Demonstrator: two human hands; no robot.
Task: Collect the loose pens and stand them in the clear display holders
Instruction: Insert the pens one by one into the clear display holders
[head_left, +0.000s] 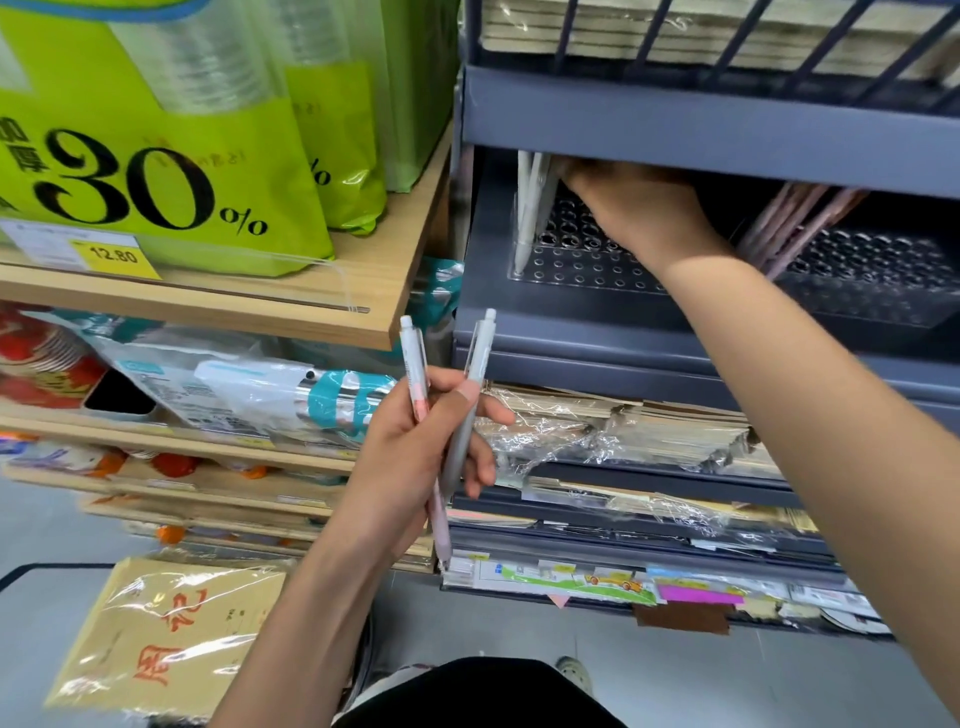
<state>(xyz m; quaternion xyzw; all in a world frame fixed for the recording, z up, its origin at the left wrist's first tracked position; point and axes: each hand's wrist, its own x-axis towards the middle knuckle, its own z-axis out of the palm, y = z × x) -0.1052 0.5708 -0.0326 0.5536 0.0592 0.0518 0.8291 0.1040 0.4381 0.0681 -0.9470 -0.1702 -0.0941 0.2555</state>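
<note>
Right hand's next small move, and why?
Probably draw the right hand back from the clear perforated holder and take the grey plastic pen from the left hand, which grips it alongside a white-and-pink pen. The holder shows many empty holes; the right fingers are hidden under the grey metal shelf.

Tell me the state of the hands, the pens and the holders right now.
Left hand, grips two pens, tops up.
Right hand, reaching over the left holder; fingers hidden.
White pens, standing tilted in the left holder.
Pink pens, leaning in the right holder.
</note>
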